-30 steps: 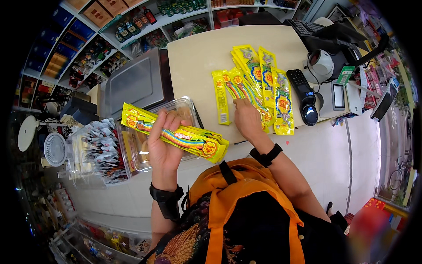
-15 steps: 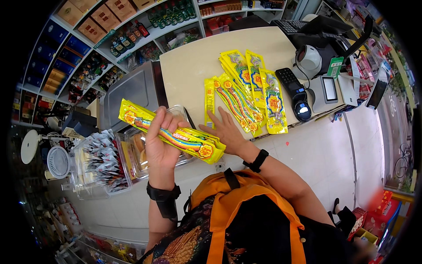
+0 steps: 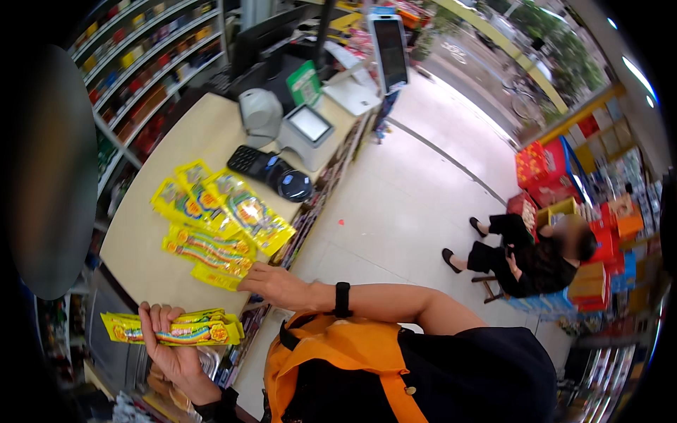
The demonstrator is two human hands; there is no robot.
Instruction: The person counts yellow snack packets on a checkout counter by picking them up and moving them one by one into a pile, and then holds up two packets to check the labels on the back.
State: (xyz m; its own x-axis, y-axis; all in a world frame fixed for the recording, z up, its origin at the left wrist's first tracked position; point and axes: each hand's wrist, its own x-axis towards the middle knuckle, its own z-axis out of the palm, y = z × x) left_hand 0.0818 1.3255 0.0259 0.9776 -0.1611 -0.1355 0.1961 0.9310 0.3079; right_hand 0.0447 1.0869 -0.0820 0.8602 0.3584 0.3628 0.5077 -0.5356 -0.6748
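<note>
My left hand (image 3: 169, 347) is wrapped round a small stack of long yellow candy packets (image 3: 211, 331), held at the lower left near the counter's corner. My right hand (image 3: 278, 285) is at the counter's near edge. Its fingers are bent in and seem to pinch the end of a narrow yellow candy packet (image 3: 215, 276) lying on the counter; the fingertips are partly hidden. Beside it lie more long packets with a rainbow stripe (image 3: 204, 248). Wider yellow packets (image 3: 254, 215) overlap behind them.
On the pale counter (image 3: 144, 158) stand a black card terminal (image 3: 271, 173), a white scanner (image 3: 259, 116) and a small white-screened device (image 3: 310, 125). A person (image 3: 532, 247) in black sits on a stool to the right. Stocked shelves (image 3: 144, 63) line the far left.
The view has swung right, bringing the doorway and seated person into sight. My left hand still holds its packets. My right fingers, spread on the counter before, are now drawn in.
</note>
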